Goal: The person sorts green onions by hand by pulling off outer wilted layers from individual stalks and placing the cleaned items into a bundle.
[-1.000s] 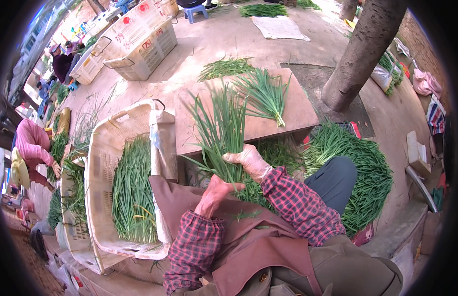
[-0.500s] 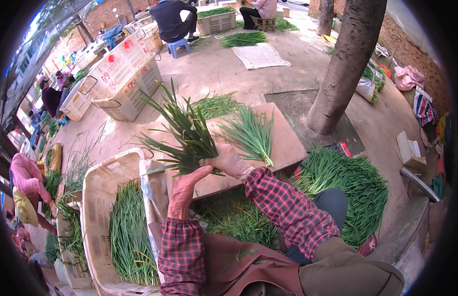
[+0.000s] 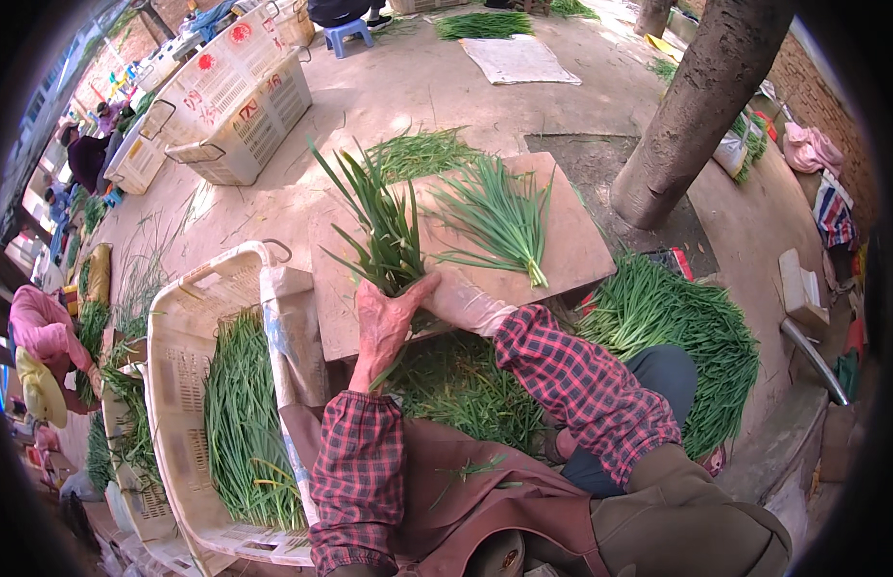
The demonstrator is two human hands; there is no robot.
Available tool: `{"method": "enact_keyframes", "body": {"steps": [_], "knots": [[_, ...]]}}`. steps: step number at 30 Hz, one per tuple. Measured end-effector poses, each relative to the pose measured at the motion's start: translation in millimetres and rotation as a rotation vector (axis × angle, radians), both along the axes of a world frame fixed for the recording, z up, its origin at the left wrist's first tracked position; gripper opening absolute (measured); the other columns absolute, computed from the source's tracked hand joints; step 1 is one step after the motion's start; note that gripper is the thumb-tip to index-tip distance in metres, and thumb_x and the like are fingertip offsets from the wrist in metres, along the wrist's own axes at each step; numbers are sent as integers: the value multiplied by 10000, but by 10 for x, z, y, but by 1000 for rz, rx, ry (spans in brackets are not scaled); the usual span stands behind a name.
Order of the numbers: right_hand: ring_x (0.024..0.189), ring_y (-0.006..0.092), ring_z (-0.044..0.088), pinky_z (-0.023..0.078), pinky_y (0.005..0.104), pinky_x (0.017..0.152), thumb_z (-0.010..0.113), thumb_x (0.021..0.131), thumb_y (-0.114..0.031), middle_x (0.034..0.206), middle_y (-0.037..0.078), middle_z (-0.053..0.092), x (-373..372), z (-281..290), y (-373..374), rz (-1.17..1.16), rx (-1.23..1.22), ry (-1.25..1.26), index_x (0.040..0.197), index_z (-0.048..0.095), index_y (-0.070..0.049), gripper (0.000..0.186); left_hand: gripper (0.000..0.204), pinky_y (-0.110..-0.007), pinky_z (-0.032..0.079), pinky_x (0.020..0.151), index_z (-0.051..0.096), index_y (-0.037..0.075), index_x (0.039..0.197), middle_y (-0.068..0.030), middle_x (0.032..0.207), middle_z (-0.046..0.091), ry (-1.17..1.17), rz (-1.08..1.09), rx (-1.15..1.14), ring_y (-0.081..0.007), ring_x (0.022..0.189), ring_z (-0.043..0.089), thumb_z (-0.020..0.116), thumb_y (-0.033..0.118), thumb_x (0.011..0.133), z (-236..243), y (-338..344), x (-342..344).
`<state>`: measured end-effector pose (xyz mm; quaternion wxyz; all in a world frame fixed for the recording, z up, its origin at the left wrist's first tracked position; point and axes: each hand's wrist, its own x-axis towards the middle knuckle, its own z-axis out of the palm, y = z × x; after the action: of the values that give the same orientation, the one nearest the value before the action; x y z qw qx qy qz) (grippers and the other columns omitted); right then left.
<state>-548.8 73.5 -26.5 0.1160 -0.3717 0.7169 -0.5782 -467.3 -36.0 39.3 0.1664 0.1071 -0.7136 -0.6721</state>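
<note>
Rising above left hand (image 3: 385, 319), green stalks (image 3: 387, 244)

Red-and-black plaid sleeve covers (image 3: 586, 389), gathered cuffs (image 3: 374, 398); reddish-brown apron (image 3: 538, 529); olive-brown coat (image 3: 692, 524), round button (image 3: 509, 559) at front; dark blue-grey trousers (image 3: 671, 381); right hand (image 3: 450, 296) in thin whitish glove (image 3: 483, 312).

Red characters (image 3: 204, 104), two red discs (image 3: 239, 34) on white crates (image 3: 272, 123); wording unclear
</note>
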Motion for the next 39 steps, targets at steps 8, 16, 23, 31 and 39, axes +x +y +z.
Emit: {"method": "enact_keyframes", "body": {"steps": [8, 16, 23, 31, 39], "knots": [[1230, 239, 577, 430, 341, 1050, 625, 968, -402, 1316, 166, 623, 437, 189, 609, 114, -110, -326, 1412, 465, 40, 647, 427, -295, 543, 675, 586, -46, 1198, -71, 835, 631, 13, 187, 503, -181, 727, 636, 718, 10, 796, -72, -217, 373], [1146, 144, 585, 473, 313, 983, 644, 976, -264, 1259, 96, 638, 1205, -135, 1050, 150, -141, -642, 1390, 510, 24, 522, 120, -413, 569, 768, 643, -10, 932, -122, 850, 670, -153, 278, 988, -268, 776, 656, 647, 104, 896, -358, -636, 922], [791, 110, 674, 558, 267, 698, 624, 968, -109, 920, 61, 733, 1144, -246, 1051, 37, -162, -714, 1106, 705, 30, 212, 188, -385, 586, 789, 637, -26, 982, -148, 898, 696, -270, 207, 695, -269, 823, 695, 641, 152, 922, -263, -471, 1209], [761, 98, 667, 546, 260, 719, 641, 947, -107, 873, 49, 732, 1006, -236, 1170, -1, -55, -635, 1073, 710, 42, 207, 232, -374, 616, 655, 612, -42, 1019, -145, 898, 685, -291, 161, 636, -245, 742, 702, 663, 153, 903, -423, -420, 1123], [647, 125, 675, 543, 241, 581, 597, 980, -105, 821, 77, 720, 1027, -63, 1164, 15, -132, -707, 950, 691, 37, 173, 253, -330, 596, 587, 619, -38, 1013, -117, 864, 689, -296, 78, 370, -205, 685, 695, 679, 179, 898, -409, -261, 1184]]}}
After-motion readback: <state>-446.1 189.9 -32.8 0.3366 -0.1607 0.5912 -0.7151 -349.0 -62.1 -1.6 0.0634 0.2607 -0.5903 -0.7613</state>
